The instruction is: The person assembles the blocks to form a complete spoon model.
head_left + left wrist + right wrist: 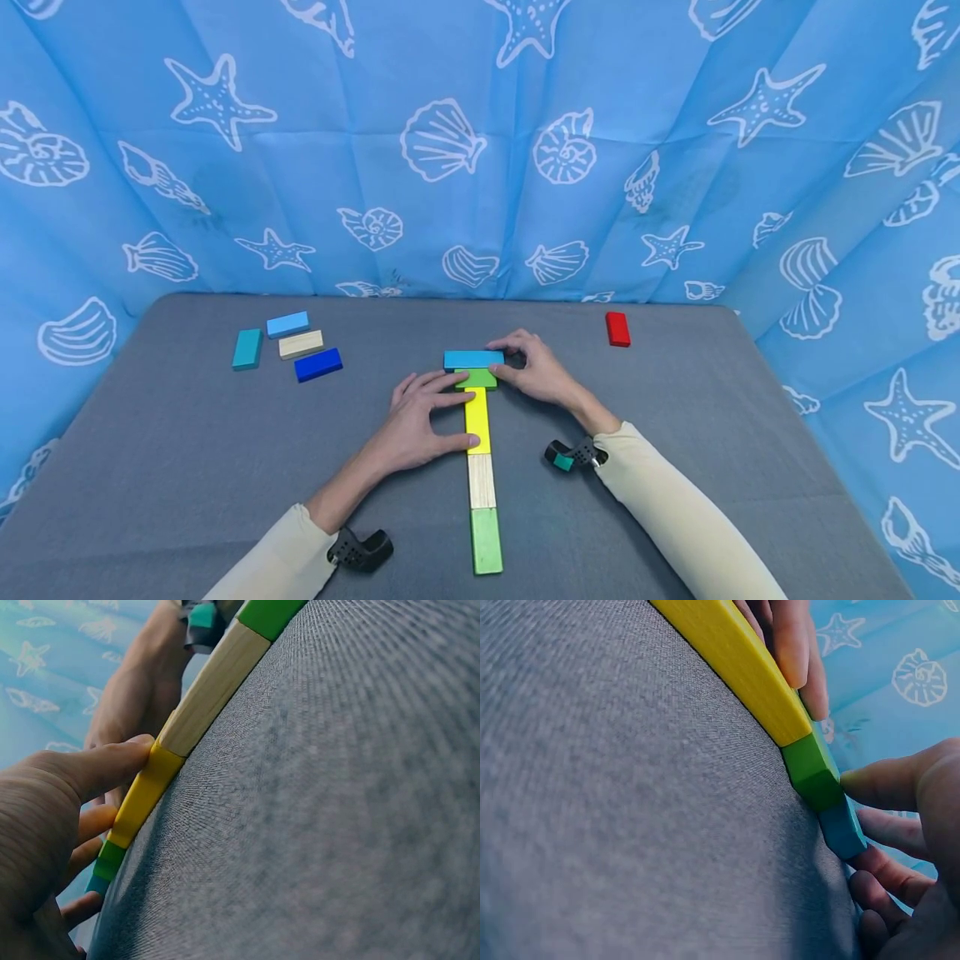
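Observation:
Blocks lie flat in a T on the grey table. Its crossbar is a blue block (474, 359), with a crosswise green block (478, 379) against its near side. Below follow a yellow block (477, 423), a plain wood block (482, 481) and a light green block (487, 540), end to end. My left hand (416, 427) spreads over the stem from the left, its thumb and fingertips resting on the yellow and green blocks. My right hand (542, 372) pinches the right end of the blue block, thumb (881, 784) on the near side and fingers behind.
At the back left lie a teal block (247, 349), a light blue block (288, 324), a plain wood block (301, 344) and a dark blue block (318, 365). A red block (618, 329) is at the back right. A blue shell-patterned curtain (480, 167) hangs behind the table.

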The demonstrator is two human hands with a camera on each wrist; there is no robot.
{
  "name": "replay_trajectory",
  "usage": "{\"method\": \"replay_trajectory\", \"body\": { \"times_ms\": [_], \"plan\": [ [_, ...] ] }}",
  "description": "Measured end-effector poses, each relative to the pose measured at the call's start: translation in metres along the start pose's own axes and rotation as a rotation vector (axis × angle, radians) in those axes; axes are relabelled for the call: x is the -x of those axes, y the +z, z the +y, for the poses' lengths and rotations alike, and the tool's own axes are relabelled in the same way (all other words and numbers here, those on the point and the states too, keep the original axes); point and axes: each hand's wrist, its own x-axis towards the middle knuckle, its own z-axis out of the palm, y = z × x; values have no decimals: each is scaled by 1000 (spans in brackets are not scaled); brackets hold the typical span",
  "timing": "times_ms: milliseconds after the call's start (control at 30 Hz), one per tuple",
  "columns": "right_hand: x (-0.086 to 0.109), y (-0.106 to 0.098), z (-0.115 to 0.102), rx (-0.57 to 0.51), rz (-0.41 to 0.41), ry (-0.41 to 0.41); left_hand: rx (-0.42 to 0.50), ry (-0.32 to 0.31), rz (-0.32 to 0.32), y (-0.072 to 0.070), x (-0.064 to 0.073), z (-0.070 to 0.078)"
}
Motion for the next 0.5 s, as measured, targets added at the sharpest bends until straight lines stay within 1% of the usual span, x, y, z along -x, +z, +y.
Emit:
{"method": "replay_trajectory", "body": {
  "times_ms": [100,200,367,500],
  "plan": [
    [3,-2,1,-21,29,-19,3,1,0,1,0,-1],
    [7,-10,7,-48,76,-32,11,3,-1,2,0,-2],
    [15,-36,22,-68,180,-31,26,6,1,2,0,-2],
    [21,-60,41,-63,270,-19,33,8,4,2,0,-2]
  ]
}}
